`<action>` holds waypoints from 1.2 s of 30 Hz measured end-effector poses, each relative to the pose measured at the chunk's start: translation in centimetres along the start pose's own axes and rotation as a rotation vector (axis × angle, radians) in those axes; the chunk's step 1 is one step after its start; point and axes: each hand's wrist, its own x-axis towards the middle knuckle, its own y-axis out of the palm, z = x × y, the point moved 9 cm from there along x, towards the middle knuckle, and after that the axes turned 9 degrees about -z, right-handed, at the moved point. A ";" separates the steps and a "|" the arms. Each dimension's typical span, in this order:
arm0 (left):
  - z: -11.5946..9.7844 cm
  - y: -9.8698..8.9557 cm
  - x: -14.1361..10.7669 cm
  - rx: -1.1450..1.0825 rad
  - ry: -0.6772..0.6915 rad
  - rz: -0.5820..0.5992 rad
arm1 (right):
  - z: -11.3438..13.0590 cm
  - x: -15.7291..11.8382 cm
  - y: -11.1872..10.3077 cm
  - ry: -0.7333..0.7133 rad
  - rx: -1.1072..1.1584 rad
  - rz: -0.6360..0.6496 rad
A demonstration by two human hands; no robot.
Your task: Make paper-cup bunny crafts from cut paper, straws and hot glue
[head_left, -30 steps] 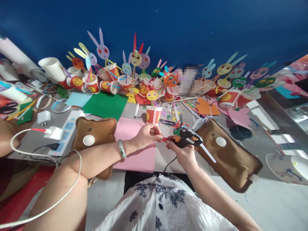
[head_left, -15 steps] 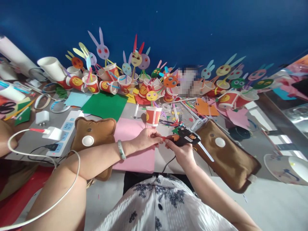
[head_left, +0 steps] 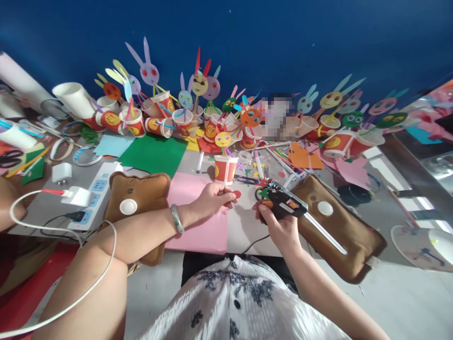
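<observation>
Between the thumb and fingers of my left hand (head_left: 215,200) is a small red paper piece (head_left: 237,194), held just in front of a red and white paper cup (head_left: 225,169). A yellow paper face (head_left: 223,139) with red ears stands over that cup. My right hand (head_left: 278,224) is wrapped round a black glue gun (head_left: 286,202), with a clear glue stick (head_left: 325,233) poking out of its back end. Pink paper (head_left: 198,215) lies below my left hand.
Paper cups with rabbit faces line the blue wall (head_left: 226,42). Brown hot-water bags (head_left: 141,191) flank the work area, beside a white power strip (head_left: 97,191) at left. A green sheet (head_left: 154,153), orange paper (head_left: 304,156) and scraps lie behind.
My hands have moved apart. The right hand, with the glue gun, has shifted right, and the red piece now shows clearly in my left fingers.
</observation>
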 end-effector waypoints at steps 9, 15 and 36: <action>-1.0 -0.2 0.2 -0.037 0.076 -0.011 | -0.7 -1.6 0.9 0.030 -0.084 0.169; -1.0 -0.4 0.4 0.025 0.108 -0.035 | -2.1 -2.3 1.1 0.063 -0.146 0.210; -1.8 -0.5 0.1 0.154 0.217 -0.018 | -0.9 -2.6 1.9 0.082 -0.135 0.298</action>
